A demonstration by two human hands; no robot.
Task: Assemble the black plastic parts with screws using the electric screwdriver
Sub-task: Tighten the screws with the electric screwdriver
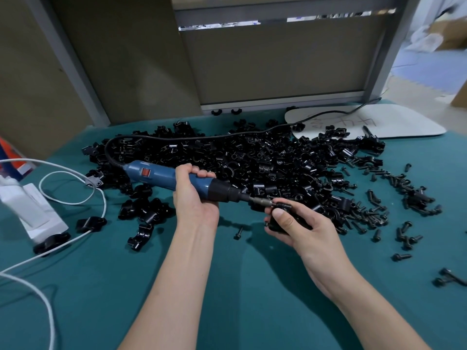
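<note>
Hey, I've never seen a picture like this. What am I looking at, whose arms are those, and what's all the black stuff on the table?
There is just one picture. It comes from a wide-angle camera worn on a person's head, looking forward and down, so the two bare arms are that person's own. No robot is involved.

The left hand grips a blue electric screwdriver, and its black cord runs back across the table. The screwdriver's bit meets a black plastic part, which the right hand holds.

Behind the hands, a big pile of black parts lies on the green table cover. Loose black screws are scattered to the right. A white cable loops on the left, and a white board lies at the far right.
</note>
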